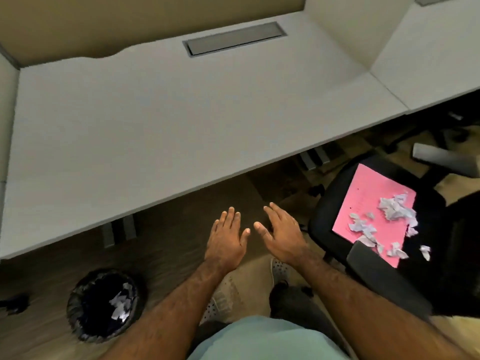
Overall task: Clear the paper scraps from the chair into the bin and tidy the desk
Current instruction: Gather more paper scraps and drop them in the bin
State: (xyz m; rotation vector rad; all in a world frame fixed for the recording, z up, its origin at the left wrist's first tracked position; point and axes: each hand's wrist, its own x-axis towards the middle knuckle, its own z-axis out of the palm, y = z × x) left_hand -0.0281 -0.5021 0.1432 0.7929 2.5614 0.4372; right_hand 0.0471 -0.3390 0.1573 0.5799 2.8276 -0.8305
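Note:
A black office chair (pixel 327 203) stands at the right, below the desk edge. On its seat lies a pink sheet (pixel 363 193) with several crumpled white paper scraps (pixel 394 209) on it; one scrap (pixel 425 252) lies on the seat beside the sheet. A round black-lined bin (pixel 102 305) sits on the floor at the lower left with some white paper in it. My left hand (pixel 226 240) and my right hand (pixel 281 233) are held out side by side in front of me, fingers straight, holding nothing, left of the chair.
The wide white desk (pixel 155 126) fills the upper view, with a grey cable hatch (pixel 233 38) at its back. A second desk (pixel 441 48) adjoins at the right. Another chair's base and grey armrest (pixel 441 159) lie under it. Small dark debris (pixel 15 302) lies on the floor at left.

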